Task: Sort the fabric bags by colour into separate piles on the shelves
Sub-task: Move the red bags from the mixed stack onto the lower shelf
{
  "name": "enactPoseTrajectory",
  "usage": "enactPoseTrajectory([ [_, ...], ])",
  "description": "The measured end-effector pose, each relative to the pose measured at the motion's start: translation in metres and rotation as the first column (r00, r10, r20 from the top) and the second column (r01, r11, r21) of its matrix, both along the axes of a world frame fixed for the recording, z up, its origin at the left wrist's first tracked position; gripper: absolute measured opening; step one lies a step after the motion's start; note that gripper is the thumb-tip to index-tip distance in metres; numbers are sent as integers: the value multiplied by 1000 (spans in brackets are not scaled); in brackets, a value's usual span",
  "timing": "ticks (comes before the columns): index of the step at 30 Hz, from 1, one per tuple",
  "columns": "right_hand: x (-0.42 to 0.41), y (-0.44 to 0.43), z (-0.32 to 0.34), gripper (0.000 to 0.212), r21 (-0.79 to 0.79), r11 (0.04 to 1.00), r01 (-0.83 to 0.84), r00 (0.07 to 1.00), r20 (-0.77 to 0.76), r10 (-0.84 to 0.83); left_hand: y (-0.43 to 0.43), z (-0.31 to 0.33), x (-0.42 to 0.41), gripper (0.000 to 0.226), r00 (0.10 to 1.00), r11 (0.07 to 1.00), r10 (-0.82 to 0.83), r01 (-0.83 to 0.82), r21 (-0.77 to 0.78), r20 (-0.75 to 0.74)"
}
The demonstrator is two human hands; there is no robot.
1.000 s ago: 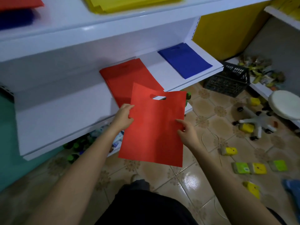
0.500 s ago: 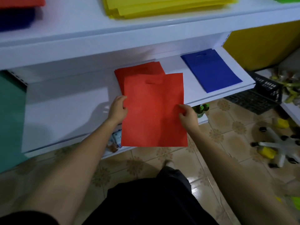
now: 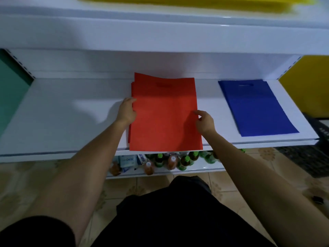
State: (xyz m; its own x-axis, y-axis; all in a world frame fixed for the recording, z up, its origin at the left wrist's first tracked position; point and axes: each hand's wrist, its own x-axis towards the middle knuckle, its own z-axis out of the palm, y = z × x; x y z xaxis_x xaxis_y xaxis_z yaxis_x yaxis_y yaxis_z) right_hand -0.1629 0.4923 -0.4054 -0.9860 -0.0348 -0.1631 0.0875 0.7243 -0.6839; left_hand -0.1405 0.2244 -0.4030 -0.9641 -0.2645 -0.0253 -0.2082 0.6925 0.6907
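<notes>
- Teal panel (image 3: 10,90): it closes the far left of the view, beside the perforated upright of the shelving unit.
- White shelf (image 3: 62,122): a broad, glossy board that runs the full width of the view. Its left part carries only a soft shadow.
- Tiled floor (image 3: 21,179): beige tiles with a floral motif, seen below the shelf's front edge.
- Left hand (image 3: 126,111): it lies at the left edge of the top red bag, with the fingers curled onto that edge in a narrow hold.
- Red bag (image 3: 165,118): it lies flat on the shelf, cut-out handle to the rear, on the red pile (image 3: 132,84), whose edges show at the left. Its near edge slightly overhangs the shelf front.
- Yellow bags (image 3: 178,1): a blurred stack on the upper shelf (image 3: 160,32).
- Bottles (image 3: 178,161): green and orange caps crowd the lowest shelf, directly under the red bag.
- Right hand (image 3: 204,122): thumb and forefinger close in a pinch on the bag's right edge.
- Blue bag (image 3: 254,106): it lies flat on the same shelf, well apart from the red pile.
- Yellow wall (image 3: 306,82): it stands behind the right-hand upright.
- Black crate (image 3: 318,154): it sits on the floor at the far right.
</notes>
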Motion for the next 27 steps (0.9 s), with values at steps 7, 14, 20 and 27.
enactPoseTrajectory([
  [7,-23,10,-19,41,-36,994,-108,994,16,109,16,-20,-10,46,984,985,173,-173,-3,-33],
  [14,-22,13,-7,42,40,961,-273,955,-111,276,25,-15,17,44,971,972,236,-235,-31,37],
  [20,10,-13,16,41,104,856,-507,846,-131,517,25,5,82,37,936,935,351,-350,53,-25],
  [27,75,-64,37,40,114,745,-658,730,-148,667,-10,21,171,35,900,899,435,-432,69,-35],
])
